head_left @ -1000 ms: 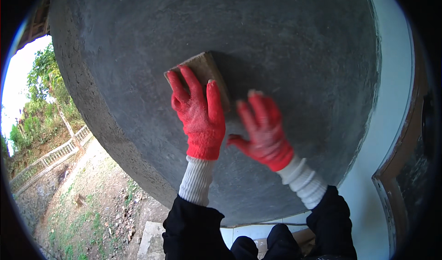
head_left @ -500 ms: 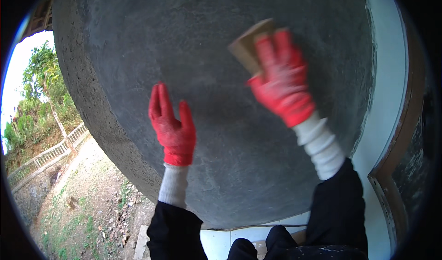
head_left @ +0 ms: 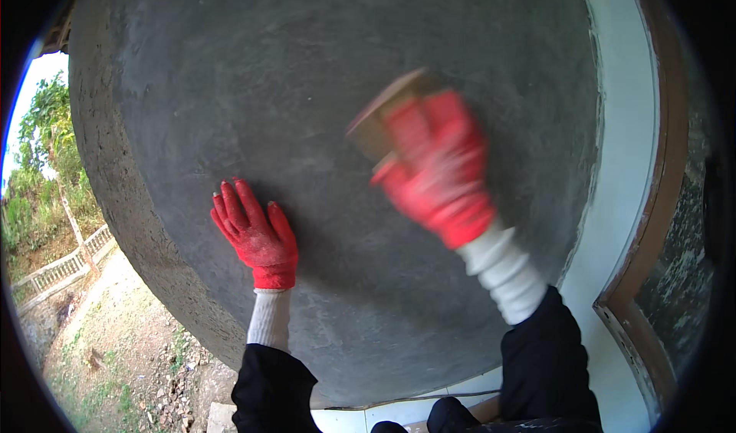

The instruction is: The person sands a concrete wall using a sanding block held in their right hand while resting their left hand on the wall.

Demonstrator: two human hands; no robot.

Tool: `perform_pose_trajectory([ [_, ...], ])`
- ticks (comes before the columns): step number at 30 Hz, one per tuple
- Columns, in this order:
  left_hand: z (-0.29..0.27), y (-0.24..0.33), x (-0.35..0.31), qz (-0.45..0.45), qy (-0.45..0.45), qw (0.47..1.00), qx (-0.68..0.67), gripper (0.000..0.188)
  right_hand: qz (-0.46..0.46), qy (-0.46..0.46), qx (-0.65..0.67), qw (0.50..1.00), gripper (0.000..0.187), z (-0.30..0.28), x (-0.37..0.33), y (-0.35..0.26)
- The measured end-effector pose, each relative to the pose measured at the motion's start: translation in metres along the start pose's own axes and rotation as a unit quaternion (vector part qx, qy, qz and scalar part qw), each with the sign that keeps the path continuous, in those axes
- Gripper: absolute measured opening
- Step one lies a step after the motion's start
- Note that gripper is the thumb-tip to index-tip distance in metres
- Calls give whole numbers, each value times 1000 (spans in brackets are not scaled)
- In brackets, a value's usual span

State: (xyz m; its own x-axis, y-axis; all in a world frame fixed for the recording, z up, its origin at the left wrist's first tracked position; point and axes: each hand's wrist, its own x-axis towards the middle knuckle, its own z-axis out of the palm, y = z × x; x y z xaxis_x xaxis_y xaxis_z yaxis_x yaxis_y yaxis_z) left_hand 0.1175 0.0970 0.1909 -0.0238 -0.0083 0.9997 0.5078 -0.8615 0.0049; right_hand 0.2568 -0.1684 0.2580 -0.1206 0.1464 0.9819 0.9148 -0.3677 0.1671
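A grey, smooth-plastered cement wall (head_left: 330,226) fills the middle of the head view, its outline bent by the lens. My left hand (head_left: 263,237), in a red glove, lies against the wall left of centre with its fingers spread. Higher and to the right, my red-gloved right hand (head_left: 441,168) is closed on a tan sheet of sandpaper (head_left: 383,118) held at the wall surface. Motion blurs that hand and the sheet. White knitted cuffs and black sleeves cover both forearms.
A rough, pitted wall edge (head_left: 115,164) runs down the left. Beyond it slope dirt and rubble (head_left: 146,356), with a balustrade (head_left: 69,268) and greenery. On the right stand a pale painted strip (head_left: 625,126) and a brown frame (head_left: 667,141). My knees (head_left: 448,416) show below.
My right hand has swept down and slightly left with the sandpaper. My left hand sits lower and further left, its fingers now more spread. The whole view has shifted a little.
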Motion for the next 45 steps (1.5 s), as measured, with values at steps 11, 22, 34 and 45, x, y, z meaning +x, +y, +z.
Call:
perform_pose_trajectory([
  [11, -3, -16, 12, 52, 16, 998, 8, 63, 276, 119, -199, 933, 79, -66, 36, 169],
  [22, -8, -11, 25, 90, 33, 995, 12, 62, -199, 93, -85, 972, 65, 5, 46, 19],
  [34, 4, -11, 44, 91, -20, 995, 28, 59, 426, 132, -126, 886, 73, -107, 83, 208],
  [45, -5, -10, 47, 101, -18, 995, 15, 61, -62, 152, -124, 979, 58, -33, 105, 141],
])
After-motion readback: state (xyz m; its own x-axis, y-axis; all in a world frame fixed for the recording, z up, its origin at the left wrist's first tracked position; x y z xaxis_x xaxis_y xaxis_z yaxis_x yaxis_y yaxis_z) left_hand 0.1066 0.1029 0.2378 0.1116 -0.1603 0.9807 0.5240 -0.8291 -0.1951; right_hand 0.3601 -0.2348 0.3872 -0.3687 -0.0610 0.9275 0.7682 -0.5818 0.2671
